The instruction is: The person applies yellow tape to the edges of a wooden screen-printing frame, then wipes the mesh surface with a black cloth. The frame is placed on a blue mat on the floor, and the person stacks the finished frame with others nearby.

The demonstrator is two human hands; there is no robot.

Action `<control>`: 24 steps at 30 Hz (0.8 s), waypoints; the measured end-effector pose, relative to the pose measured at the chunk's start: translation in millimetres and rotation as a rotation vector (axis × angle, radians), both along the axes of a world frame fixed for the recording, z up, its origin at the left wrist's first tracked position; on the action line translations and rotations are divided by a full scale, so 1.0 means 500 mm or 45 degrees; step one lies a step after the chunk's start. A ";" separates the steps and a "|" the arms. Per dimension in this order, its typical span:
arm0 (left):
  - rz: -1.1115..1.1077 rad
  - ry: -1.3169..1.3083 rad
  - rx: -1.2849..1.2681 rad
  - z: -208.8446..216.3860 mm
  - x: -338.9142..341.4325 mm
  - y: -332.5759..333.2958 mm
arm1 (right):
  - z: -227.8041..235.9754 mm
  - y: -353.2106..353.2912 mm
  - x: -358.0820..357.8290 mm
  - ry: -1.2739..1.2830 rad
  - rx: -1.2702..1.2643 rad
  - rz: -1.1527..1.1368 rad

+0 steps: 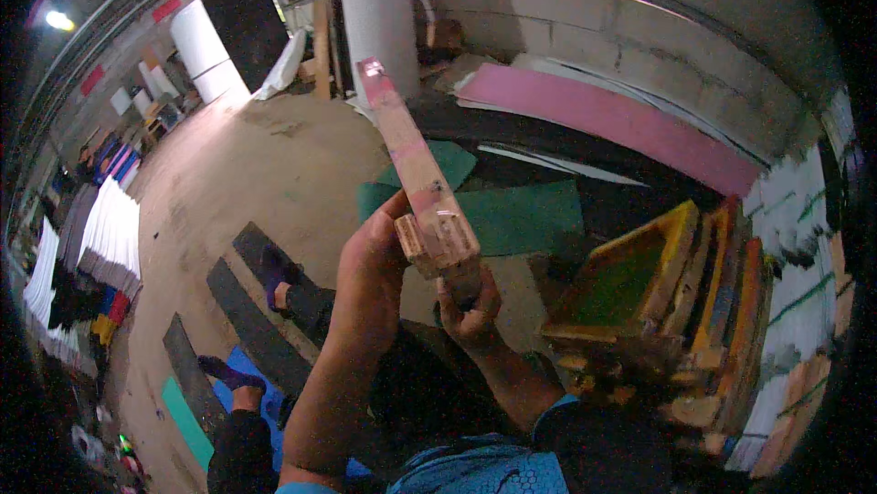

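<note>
A long wooden bar (416,160) with pink stains points away from me, held up in front of my body. Its near end thickens into a wooden block, with end grain showing on the sides. My left hand (373,243) is closed along its left side, close to the block. Under the near end, my right hand (472,307) grips it with bent fingers. Part of the fingers of both hands is hidden behind the wood. Whether the bar is one side of a larger frame seen edge-on, I cannot tell.
Wooden frames (630,265), one yellow with green mesh, lean at the right beside white stacks (795,247). Green sheets (521,218) and a pink board (603,115) lie ahead. Dark strips (260,311) and a blue sheet (247,366) lie by my feet. White stacked sheets (110,229) stand left.
</note>
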State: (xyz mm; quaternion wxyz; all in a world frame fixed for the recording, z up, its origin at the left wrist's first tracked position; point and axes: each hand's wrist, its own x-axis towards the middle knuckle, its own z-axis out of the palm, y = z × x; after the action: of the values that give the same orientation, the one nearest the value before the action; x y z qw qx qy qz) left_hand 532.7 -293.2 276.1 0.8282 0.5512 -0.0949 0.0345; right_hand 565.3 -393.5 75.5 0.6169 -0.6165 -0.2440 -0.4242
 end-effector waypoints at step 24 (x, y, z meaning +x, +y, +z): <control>-0.894 0.235 0.030 -0.205 0.025 -0.224 | -0.301 -0.148 -0.056 0.520 -0.032 -0.582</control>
State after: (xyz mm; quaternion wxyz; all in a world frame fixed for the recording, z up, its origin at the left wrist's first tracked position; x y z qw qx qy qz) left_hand 545.3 -405.2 173.5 0.7882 0.4953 -0.2037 -0.3032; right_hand 537.2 -467.7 -75.0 0.5340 -0.7354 0.0250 -0.4163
